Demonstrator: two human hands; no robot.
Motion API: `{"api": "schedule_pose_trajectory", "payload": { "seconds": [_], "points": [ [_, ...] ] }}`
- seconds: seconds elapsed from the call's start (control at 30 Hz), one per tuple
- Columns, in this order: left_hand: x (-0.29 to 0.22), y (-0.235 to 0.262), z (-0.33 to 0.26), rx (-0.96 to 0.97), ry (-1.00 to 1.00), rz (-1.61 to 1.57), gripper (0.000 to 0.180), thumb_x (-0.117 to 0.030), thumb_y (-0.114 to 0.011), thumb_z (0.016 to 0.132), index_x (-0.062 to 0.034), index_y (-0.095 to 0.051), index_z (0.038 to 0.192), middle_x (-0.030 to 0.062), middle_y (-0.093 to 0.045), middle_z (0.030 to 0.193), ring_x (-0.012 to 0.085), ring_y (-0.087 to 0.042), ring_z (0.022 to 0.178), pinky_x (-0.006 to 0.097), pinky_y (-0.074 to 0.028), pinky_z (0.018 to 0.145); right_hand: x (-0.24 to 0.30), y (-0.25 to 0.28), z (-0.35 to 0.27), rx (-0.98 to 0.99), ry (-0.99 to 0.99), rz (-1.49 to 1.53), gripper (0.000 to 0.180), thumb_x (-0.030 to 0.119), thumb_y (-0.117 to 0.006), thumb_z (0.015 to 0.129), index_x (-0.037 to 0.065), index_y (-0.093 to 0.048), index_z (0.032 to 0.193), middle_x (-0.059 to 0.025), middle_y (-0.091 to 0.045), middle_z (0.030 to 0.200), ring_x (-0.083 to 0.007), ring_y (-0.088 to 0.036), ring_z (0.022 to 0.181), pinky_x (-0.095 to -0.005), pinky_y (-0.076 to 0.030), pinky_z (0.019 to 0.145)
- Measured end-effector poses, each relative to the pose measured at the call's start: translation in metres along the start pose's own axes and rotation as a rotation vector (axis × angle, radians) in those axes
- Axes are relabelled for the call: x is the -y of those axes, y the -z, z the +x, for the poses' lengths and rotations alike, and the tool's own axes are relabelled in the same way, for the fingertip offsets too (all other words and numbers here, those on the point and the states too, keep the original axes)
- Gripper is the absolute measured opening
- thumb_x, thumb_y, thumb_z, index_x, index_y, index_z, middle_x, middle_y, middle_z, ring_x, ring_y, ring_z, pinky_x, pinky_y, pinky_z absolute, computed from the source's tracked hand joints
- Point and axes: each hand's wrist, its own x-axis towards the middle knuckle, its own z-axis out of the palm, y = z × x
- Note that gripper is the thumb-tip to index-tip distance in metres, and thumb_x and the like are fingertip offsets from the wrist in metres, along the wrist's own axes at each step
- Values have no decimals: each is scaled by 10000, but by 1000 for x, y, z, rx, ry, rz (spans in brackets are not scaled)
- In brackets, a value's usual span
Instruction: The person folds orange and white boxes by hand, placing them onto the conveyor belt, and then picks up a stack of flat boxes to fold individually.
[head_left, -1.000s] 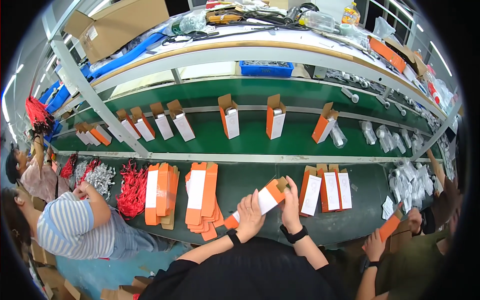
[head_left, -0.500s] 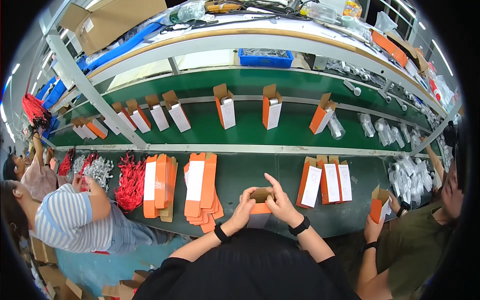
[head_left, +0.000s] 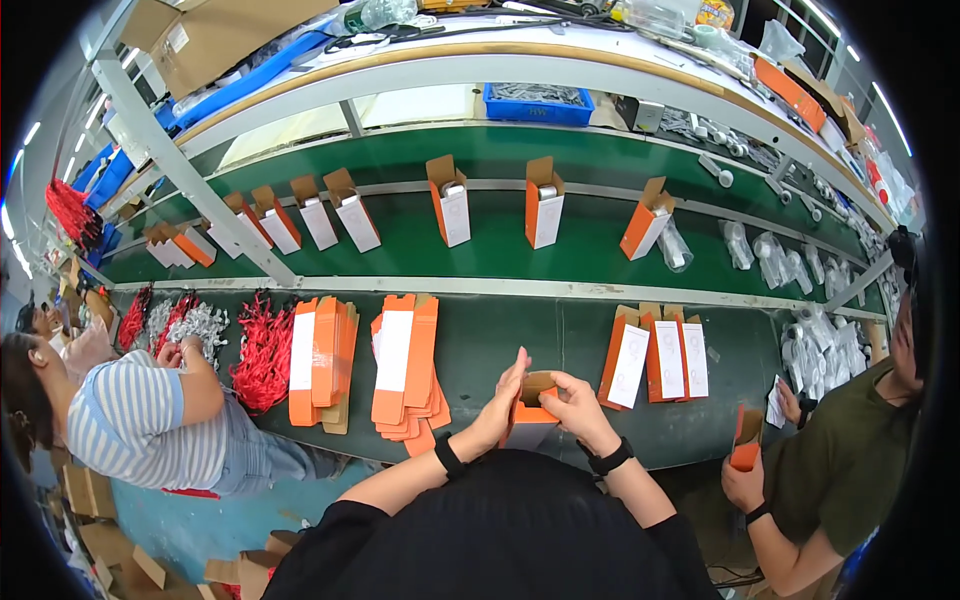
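Note:
In front of my body stands a small orange and white carton (head_left: 530,415), its top unfolded and its brown inside facing up. My left hand (head_left: 497,408) lies along the carton's left side, fingers stretched out and pointing away from me. With bent fingers, my right hand (head_left: 577,408) grips the carton's right upper edge, thumb near the opening. The carton's lower part is hidden by my dark top. Left of my hands is a pile of flat, unfolded orange cartons (head_left: 405,360). Three upright open cartons (head_left: 665,355) stand to the right.
Beyond the bench a green conveyor (head_left: 390,260) carries several open cartons and bagged white parts. Red cords (head_left: 265,355) lie left, bagged parts (head_left: 820,350) right. A co-worker in stripes (head_left: 150,420) sits left; another in green (head_left: 840,480), holding a carton, is right. A shelf post (head_left: 185,165) rises left.
My left fingers have straightened along the carton's side, and my right hand has shifted onto its right edge. The right co-worker's carton is tilted differently, with a white paper now in the other hand.

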Motion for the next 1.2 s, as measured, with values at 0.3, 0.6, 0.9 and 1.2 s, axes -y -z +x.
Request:
{"api": "schedule_pose_trajectory", "payload": {
  "seconds": [0.3,0.6,0.9,1.2],
  "points": [
    [-13,-2,-2,125,51,162,613,-173,-337,910,-62,-129,1476,161,-324,1411,255,-317,1320,365,-196,1112,-16,2,-2,-57,441,-93,349,79,-574,887,49,-573,1235,-69,-574,1106,-79,-592,723,-207,-466,440],
    [3,2,-9,252,26,510,726,-201,-577,859,-60,-140,1422,187,-386,1323,303,-375,1275,384,-316,1052,4,15,1,27,95,-256,199,84,-596,875,1,-520,1039,-95,-650,828,-142,-628,578,-248,-507,410],
    [-13,5,1,345,5,728,763,-317,-734,785,-24,-266,1311,247,-440,1260,373,-470,1187,397,-410,968,-1,15,13,17,351,-708,164,100,-607,836,-11,-531,931,-237,-617,696,-348,-635,567,-398,-503,497],
    [-35,-5,-2,393,-632,922,544,-224,-781,643,-97,-546,1117,83,-548,1146,276,-490,1134,441,-352,1017,-21,27,8,357,-184,662,518,329,-415,977,40,-329,1397,-137,-467,1347,-289,-485,1211,-411,-439,970]
  ]
}}
